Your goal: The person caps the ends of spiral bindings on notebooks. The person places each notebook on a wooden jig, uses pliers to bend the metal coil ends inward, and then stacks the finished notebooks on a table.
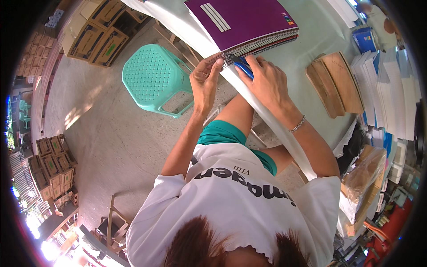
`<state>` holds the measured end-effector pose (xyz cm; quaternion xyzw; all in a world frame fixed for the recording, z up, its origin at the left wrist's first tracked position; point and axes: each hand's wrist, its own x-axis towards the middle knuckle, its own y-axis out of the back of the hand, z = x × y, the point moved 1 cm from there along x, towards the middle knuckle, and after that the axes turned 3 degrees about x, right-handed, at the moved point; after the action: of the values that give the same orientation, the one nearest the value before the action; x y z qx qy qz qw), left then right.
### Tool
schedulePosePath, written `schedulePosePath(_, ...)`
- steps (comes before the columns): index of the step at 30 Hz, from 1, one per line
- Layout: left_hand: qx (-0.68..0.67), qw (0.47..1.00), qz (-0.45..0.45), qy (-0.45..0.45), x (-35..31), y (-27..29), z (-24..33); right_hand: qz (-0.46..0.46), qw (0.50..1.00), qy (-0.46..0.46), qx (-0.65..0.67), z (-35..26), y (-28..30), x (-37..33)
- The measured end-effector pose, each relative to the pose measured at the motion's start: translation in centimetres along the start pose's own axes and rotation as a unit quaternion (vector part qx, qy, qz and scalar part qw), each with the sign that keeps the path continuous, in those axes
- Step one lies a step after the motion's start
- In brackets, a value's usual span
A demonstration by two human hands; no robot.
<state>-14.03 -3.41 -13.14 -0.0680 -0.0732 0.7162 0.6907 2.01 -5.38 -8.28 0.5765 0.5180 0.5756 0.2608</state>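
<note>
A stack of spiral notebooks with a purple cover (pixel 249 22) lies at the table's near edge, its wire binding toward me. At the binding's left end, my left hand (pixel 207 78) pinches the dark spiral wire (pixel 225 58) between thumb and fingers. My right hand (pixel 269 82) is wrapped round blue-handled pliers (pixel 243 69). Their dark jaws meet the wire close to my left fingertips. Whether the jaws are closed on the wire is too small to tell.
A green plastic stool (pixel 149 78) stands left of the table (pixel 284 66). Wooden blocks (pixel 336 84) lie to the right, beside stacked paper (pixel 387 98). Cardboard boxes (pixel 95 33) are piled at the far left, with more boxes (pixel 53 162) nearer on the left.
</note>
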Motion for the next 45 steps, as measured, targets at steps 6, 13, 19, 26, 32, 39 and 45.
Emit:
schedulePosePath(6,-0.005,1.0,0.0,0.002,-0.1,-0.1,0.3,-0.007,0.999,0.034,-0.023,0.2,0.9,0.6)
schedulePosePath(13,0.015,1.0,-0.003,-0.004,0.0,0.0,0.2,-0.044,0.998,0.027,-0.022,0.4,0.8,0.7)
schedulePosePath(19,0.032,0.999,-0.017,-0.01,-0.1,0.1,0.3,-0.127,0.992,-0.025,0.009,0.1,1.3,1.1)
schedulePosePath(26,-0.229,0.971,-0.004,0.066,0.2,0.6,-0.3,-0.034,0.999,0.018,-0.002,1.0,2.2,-0.5)
schedulePosePath(32,-0.247,0.961,-0.026,0.121,0.1,0.0,-0.4,-0.034,0.999,0.012,-0.04,0.9,1.7,-1.0)
schedulePosePath(39,-0.111,0.99,-0.066,0.053,-0.2,0.3,-0.9,-0.042,0.998,0.019,-0.043,0.6,1.0,-1.1)
schedulePosePath(45,-0.053,0.995,-0.075,0.035,-0.3,0.2,-0.6,-0.045,0.999,0.019,-0.021,0.5,1.0,-0.9)
